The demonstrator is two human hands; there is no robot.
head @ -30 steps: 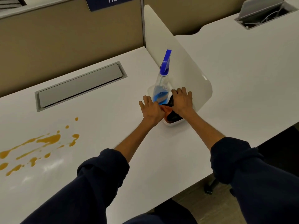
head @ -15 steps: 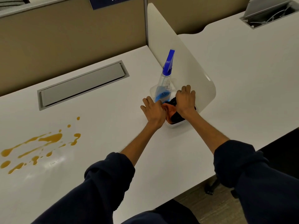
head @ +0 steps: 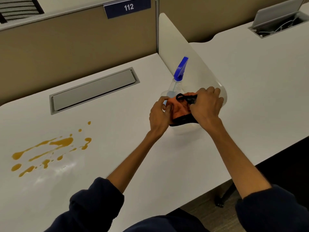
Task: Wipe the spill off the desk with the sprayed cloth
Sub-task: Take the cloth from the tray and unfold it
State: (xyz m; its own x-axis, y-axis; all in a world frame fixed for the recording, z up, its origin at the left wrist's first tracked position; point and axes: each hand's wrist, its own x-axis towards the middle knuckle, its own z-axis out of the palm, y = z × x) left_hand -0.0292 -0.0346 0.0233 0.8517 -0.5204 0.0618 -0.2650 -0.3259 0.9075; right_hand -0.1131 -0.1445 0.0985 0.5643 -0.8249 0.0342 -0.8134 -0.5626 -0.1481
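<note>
An orange cloth with black edging [head: 179,108] is lifted just above a clear plastic tub [head: 184,130] near the desk divider. My left hand [head: 159,113] pinches its left edge. My right hand [head: 206,104] grips its right side, fingers curled over the black trim. A clear spray bottle with a blue trigger head [head: 179,72] stands upright in the tub behind the cloth, its lower part hidden. An orange-yellow spill [head: 50,149] of splashes and drops lies on the white desk [head: 117,156] far to the left of both hands.
A grey cable-tray lid [head: 93,91] is set into the desk behind the spill. A white rounded divider [head: 177,47] stands right behind the tub. Beige partition with a "112" sign [head: 127,7] at the back. A second desk with an open cable box [head: 277,22] lies to the right.
Both hands were lying flat over the cloth in the tub; now they have closed on it and raised it out of the tub. The view has shifted slightly.
</note>
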